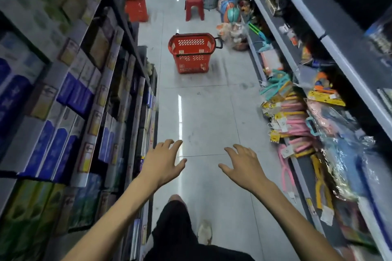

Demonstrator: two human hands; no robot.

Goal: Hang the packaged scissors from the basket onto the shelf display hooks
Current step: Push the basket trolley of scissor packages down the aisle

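While both hands reach out bare: the step in hand looks like the approach to the basket. It is best done by closing in and stooping squarely over the rim before either hand goes in.
Left of the hands: boxed goods (63,95) in blue, grey and green fill a dark shelf; probably no part of this job.
Left hand (163,161): palm down, fingers spread and loose, holding nothing.
Basket (193,52): red plastic with slotted walls and a black handle. It stands on the floor (203,116) well ahead of the hands, on a line between them.
Packaged scissors: none can be made out inside the basket from this angle, so their look cannot be told.
Right hand (244,167): also palm down, fingers splayed and relaxed, empty.
Right of the hands: carded packs (290,112) in pink and yellow hang blurred along the grey shelf (301,174). Whether they are scissors, and where a free hook sits, I cannot tell.
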